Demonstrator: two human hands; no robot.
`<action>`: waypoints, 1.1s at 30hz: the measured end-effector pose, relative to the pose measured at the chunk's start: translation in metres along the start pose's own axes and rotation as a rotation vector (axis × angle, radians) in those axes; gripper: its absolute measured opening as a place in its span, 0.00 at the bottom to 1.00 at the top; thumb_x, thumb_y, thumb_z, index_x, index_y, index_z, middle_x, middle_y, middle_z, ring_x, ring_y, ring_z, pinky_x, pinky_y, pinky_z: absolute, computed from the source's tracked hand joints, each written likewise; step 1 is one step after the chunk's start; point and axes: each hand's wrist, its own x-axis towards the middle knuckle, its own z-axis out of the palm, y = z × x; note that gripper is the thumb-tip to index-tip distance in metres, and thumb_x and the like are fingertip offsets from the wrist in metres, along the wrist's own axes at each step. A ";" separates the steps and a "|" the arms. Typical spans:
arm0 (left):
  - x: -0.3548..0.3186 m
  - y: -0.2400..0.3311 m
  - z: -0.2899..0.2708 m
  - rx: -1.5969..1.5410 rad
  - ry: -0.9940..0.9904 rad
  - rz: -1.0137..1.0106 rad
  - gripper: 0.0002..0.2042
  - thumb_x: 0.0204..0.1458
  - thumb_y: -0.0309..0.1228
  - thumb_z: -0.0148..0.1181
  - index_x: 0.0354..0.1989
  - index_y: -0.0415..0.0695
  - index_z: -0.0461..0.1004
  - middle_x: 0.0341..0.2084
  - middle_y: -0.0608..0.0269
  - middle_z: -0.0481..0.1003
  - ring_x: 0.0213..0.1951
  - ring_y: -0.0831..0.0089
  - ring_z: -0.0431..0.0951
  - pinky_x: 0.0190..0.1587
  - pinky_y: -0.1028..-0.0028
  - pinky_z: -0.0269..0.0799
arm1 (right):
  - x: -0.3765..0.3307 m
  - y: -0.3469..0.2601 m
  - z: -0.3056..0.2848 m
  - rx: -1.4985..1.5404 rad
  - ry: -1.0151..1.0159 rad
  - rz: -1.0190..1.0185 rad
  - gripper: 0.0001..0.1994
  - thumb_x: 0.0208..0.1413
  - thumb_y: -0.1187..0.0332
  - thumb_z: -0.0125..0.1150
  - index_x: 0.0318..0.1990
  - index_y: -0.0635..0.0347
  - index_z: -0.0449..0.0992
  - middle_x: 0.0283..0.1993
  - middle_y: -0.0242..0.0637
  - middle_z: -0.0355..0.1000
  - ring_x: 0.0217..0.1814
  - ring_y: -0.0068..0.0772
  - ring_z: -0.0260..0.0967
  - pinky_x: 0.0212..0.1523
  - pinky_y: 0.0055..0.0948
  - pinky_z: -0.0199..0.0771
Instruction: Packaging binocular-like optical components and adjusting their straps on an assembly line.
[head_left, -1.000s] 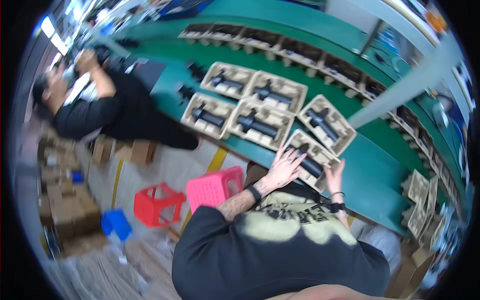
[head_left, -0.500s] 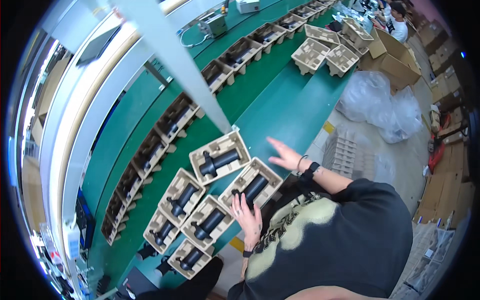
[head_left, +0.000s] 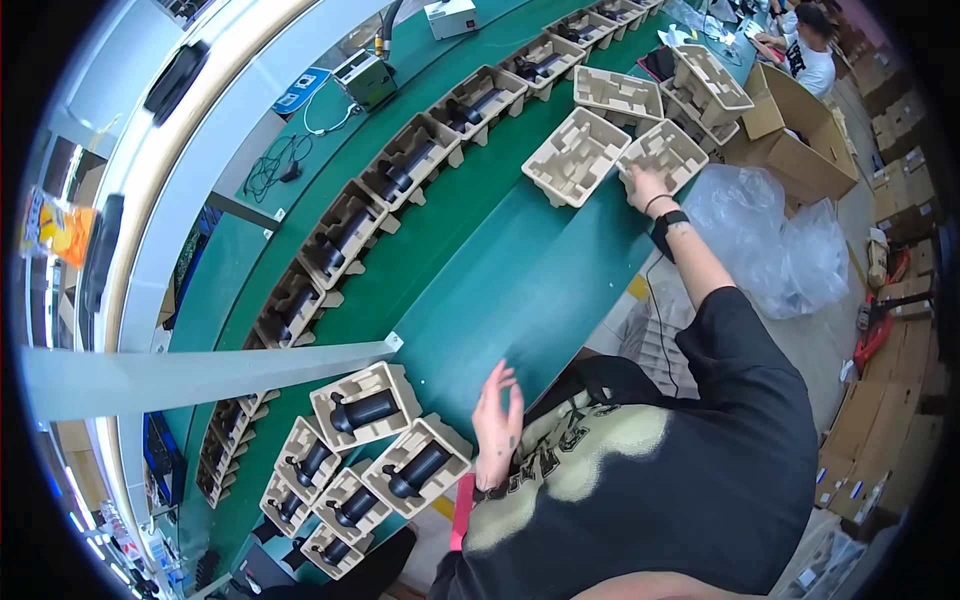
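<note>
Closest to me, my left hand (head_left: 497, 425) is just hanging over the near edge of the green conveyor belt (head_left: 500, 290), fingers (head_left: 503, 380) loosely spread and slightly curled, gripping nothing. Right beside it on its left sits a filled pulp tray (head_left: 418, 466), a moulded brown cardboard thing with rounded pockets and a dark cylinder-shaped part lying in it. That tray is close to my fingers but not touching them. A 2nd filled tray (head_left: 364, 404) sits just behind it, and more like it cluster further left along the belt edge.

Further out, my right arm is stretched long across the belt, black band on the wrist. My right hand (head_left: 645, 186) rests on the near rim of an empty pulp tray (head_left: 663, 155), fingers laid over the edge; I can't tell if they're really clamped on it or only pressing. Same rough, matte egg-carton fibre, square with deep compartments. Another empty tray (head_left: 577, 155) lies just beside it on the left, nearly touching.

Past those, a stack of empty trays (head_left: 712, 82), then a crinkly clear plastic bag (head_left: 775, 235) on the floor next to an open cardboard box (head_left: 790, 140). Along the far side runs a row of filled trays (head_left: 405, 160).
</note>
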 end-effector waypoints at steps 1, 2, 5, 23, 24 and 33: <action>0.014 0.006 0.011 0.007 -0.032 0.040 0.22 0.53 0.24 0.53 0.58 0.43 0.64 0.42 0.54 0.75 0.41 0.65 0.78 0.46 0.69 0.72 | 0.003 -0.007 0.007 0.047 -0.030 -0.016 0.26 0.40 0.74 0.60 0.52 0.59 0.67 0.42 0.57 0.71 0.48 0.58 0.68 0.51 0.46 0.69; 0.028 0.015 0.018 0.009 -0.017 0.019 0.22 0.53 0.24 0.53 0.58 0.43 0.64 0.42 0.54 0.75 0.41 0.65 0.78 0.46 0.69 0.72 | -0.004 -0.019 0.012 0.090 -0.059 -0.029 0.23 0.40 0.75 0.59 0.50 0.60 0.67 0.41 0.57 0.71 0.45 0.57 0.70 0.50 0.45 0.69; 0.069 0.036 0.031 0.089 -0.153 0.073 0.22 0.52 0.25 0.55 0.57 0.44 0.65 0.42 0.52 0.74 0.42 0.59 0.77 0.46 0.65 0.72 | -0.056 -0.059 0.002 0.244 -0.134 -0.210 0.26 0.41 0.74 0.58 0.53 0.63 0.66 0.42 0.57 0.71 0.45 0.55 0.70 0.50 0.44 0.69; 0.093 -0.028 0.051 0.419 0.039 -0.319 0.31 0.45 0.17 0.47 0.62 0.50 0.58 0.51 0.43 0.67 0.42 0.44 0.75 0.44 0.55 0.72 | -0.003 -0.129 0.008 0.212 -0.334 -0.727 0.31 0.36 0.63 0.64 0.55 0.47 0.71 0.53 0.42 0.71 0.74 0.50 0.36 0.69 0.54 0.40; 0.078 -0.033 0.043 0.467 0.090 -0.292 0.30 0.45 0.18 0.48 0.61 0.49 0.59 0.49 0.44 0.68 0.41 0.45 0.75 0.43 0.55 0.72 | -0.012 -0.135 0.004 0.237 -0.378 -0.806 0.30 0.36 0.63 0.64 0.55 0.48 0.72 0.54 0.41 0.71 0.75 0.49 0.36 0.69 0.54 0.39; -0.011 -0.044 0.019 0.705 0.354 -0.509 0.20 0.42 0.28 0.57 0.48 0.38 0.72 0.51 0.47 0.67 0.55 0.51 0.65 0.54 0.58 0.64 | -0.060 -0.263 -0.001 0.194 -0.676 -1.251 0.28 0.41 0.50 0.66 0.52 0.46 0.74 0.61 0.35 0.64 0.76 0.47 0.28 0.70 0.60 0.27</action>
